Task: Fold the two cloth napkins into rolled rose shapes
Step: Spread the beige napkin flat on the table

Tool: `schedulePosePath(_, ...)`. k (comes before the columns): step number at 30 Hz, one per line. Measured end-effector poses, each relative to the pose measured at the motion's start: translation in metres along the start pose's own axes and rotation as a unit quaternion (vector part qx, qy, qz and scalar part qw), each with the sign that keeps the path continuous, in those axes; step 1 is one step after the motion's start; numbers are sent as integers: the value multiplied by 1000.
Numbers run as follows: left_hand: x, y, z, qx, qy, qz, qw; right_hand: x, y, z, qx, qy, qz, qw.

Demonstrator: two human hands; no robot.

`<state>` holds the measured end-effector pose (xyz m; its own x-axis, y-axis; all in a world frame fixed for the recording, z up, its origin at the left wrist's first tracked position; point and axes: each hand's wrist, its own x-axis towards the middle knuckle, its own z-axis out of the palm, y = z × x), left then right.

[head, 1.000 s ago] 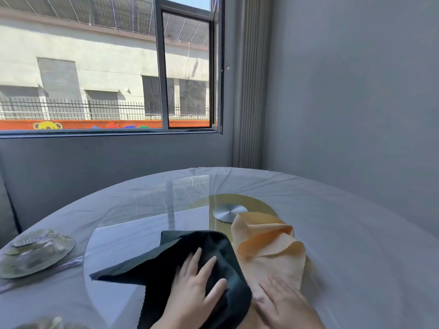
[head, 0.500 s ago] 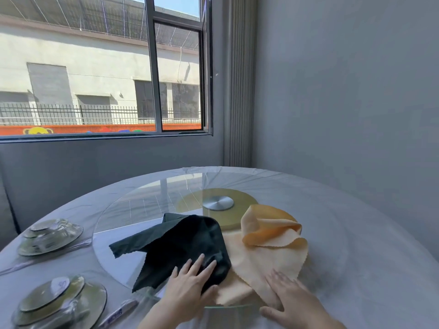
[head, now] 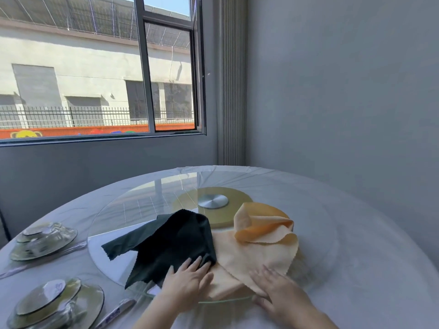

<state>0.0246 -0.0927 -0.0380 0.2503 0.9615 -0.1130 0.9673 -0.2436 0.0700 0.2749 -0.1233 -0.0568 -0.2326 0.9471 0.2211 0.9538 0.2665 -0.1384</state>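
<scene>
A dark green napkin (head: 171,243) lies crumpled on the near part of the glass turntable (head: 142,205), one pointed corner trailing left. Right of it, and partly under it, a peach napkin (head: 259,248) lies loosely, its far edge curled up into a fold. My left hand (head: 187,279) rests flat on the near edge of the dark napkin, fingers spread. My right hand (head: 278,288) lies flat on the near corner of the peach napkin at the turntable's rim. Neither hand grips any cloth.
The round table (head: 356,233) has a white cloth. Two wrapped place settings of stacked plates and bowls stand at the left (head: 42,238) and near left (head: 54,302). A wrapped utensil (head: 114,313) lies beside the nearer one. A metal hub (head: 213,201) marks the turntable's centre. Walls and a window stand behind.
The view has drawn back and tilted down, so both place settings now show. Both hands slid toward me to the napkins' near edges. The napkins lie much as before.
</scene>
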Motion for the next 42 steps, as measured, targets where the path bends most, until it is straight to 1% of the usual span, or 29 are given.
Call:
schedulePosePath(2, 8, -15, -3, -3, -4, -25, 1000, 4, 8, 17, 13, 5, -11, 1000)
schedulePosePath(4, 16, -31, -2, 0, 3, -35, 999, 7, 18, 36, 10, -19, -14, 1000)
schedulePosePath(8, 30, -61, -5, 2, -1, -39, 999, 4, 14, 40, -37, 27, -53, 998)
schedulePosePath(9, 33, -68, -6, 5, -3, -36, 999, 5, 13, 43, -39, 49, -62, 996)
schedulePosePath(11, 38, -82, -8, 8, -2, -40, 999, 3, 12, 46, -42, 61, -88, 993)
schedulePosePath(12, 40, -89, -9, 7, 0, -48, 999, 3, 10, 46, -41, 53, -97, 993)
schedulePosePath(14, 42, -95, -13, 8, 1, -72, 997, 4, 2, 39, -10, 50, -86, 995)
schedulePosePath(15, 43, -93, -16, 9, 5, -86, 996, 5, -3, 33, 24, 32, -76, 996)
schedulePosePath(16, 43, -88, -19, 9, 13, -99, 995, 6, -5, 29, 55, -3, -66, 996)
schedulePosePath(18, 41, -67, -24, 3, 53, -105, 993, 7, -7, 24, 60, -26, -50, 997)
schedulePosePath(20, 35, -42, -20, -22, 106, -58, 992, 9, -6, 25, 5, -1, -68, 998)
schedulePosePath(21, 31, -30, -15, -34, 111, -28, 993, 11, -7, 23, -12, -1, -72, 997)
schedulePosePath(23, 19, -8, -3, -49, 98, 27, 994, 15, -11, 15, -19, 12, -61, 998)
schedulePosePath(25, 4, 12, 8, -45, 79, 74, 993, 15, -15, 3, -26, 36, -68, 997)
schedulePosePath(26, -2, 18, 13, -39, 71, 83, 993, 16, -16, -2, -22, 33, -60, 997)
schedulePosePath(28, -12, 23, 18, -22, 56, 75, 995, 18, -15, -2, -43, 5, -53, 998)
schedulePosePath(30, -19, 20, 19, 6, 68, 73, 995, 20, -18, -7, -39, -35, -29, 998)
schedulePosePath(31, -22, 17, 19, 15, 81, 77, 994, 21, -20, -11, -36, -40, -24, 998)
schedulePosePath(35, -29, 10, 13, -26, 73, 63, 995, 20, -22, -24, 3, -90, -1, 996)
schedulePosePath(37, -33, 7, 9, -42, 65, 62, 995, 16, -21, -35, 40, -68, 13, 997)
schedulePosePath(39, -37, 0, 7, -57, 45, 59, 996, 16, -17, -47, 91, -22, 36, 995)
schedulePosePath(42, -45, -11, 0, -128, 20, 35, 991, 16, -12, -72, 155, 48, 57, 985)
